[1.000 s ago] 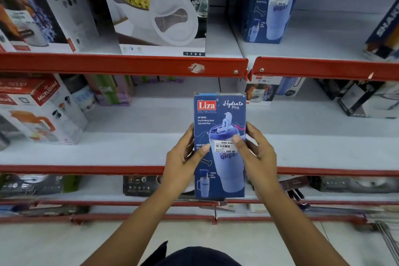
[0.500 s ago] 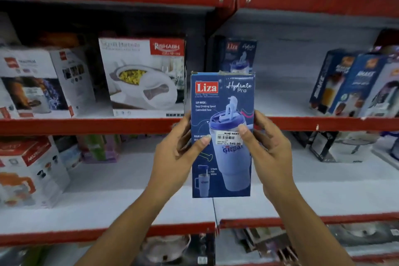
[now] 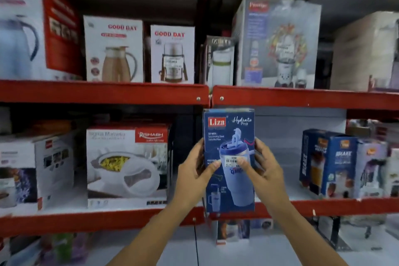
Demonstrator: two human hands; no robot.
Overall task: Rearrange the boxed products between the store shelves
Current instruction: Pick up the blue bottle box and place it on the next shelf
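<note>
Both your hands grip one upright blue Liza box [image 3: 228,188] — your left hand [image 3: 195,170] wraps its left edge with the thumb pressed flat on the front panel, your right hand [image 3: 262,168] wraps the right edge with the thumb on the price sticker [image 3: 232,161]. Fingers on both sides are curled round the box; neither palm is spread open. The box stands vertical, front panel toward you, its top just under the red shelf rail [image 3: 302,97] above your hands and its base level with the lower red rail [image 3: 323,206]. Left of your left hand, a white Rishabh casserole box [image 3: 127,166] sits on that same shelf level, close to the divider. Right of your right hand, well apart — a row of dark blue shaker boxes [image 3: 330,164]. Above your hands, on the next shelf up, two Good Day flask boxes [image 3: 114,49] stand side by side, and a large blender box [image 3: 278,43] stands above your right hand. Print on the upper boxes is partly blurred.
</note>
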